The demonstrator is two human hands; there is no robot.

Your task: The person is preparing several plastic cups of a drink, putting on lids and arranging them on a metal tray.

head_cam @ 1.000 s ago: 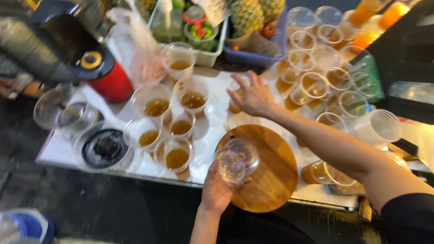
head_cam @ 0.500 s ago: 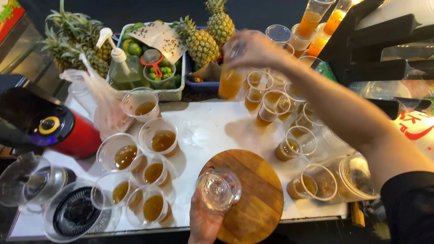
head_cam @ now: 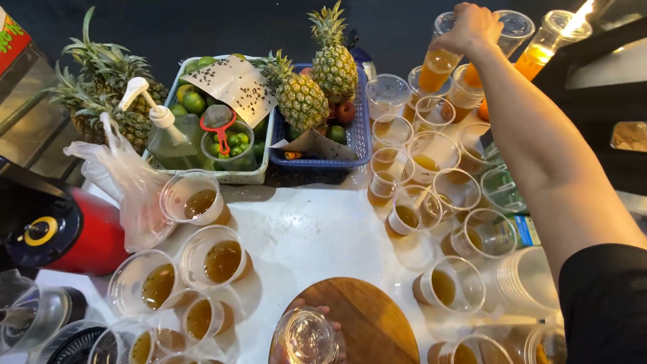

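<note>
Two hands work at opposite ends. Nearest, the left hand (head_cam: 311, 322) grips an empty clear cup (head_cam: 304, 337) over the round wooden board (head_cam: 367, 317). Beyond stand cups of amber juice, a red machine (head_cam: 74, 232) at left, then fruit baskets. Farthest, the right hand (head_cam: 470, 27) is wrapped around an upright cup of orange juice (head_cam: 437, 67).

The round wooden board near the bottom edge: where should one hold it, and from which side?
Likely grip the round wooden board at its bare right rim, coming from the right. It lies flat on the white table; the left hand with an empty clear plastic cup covers its left edge.
</note>
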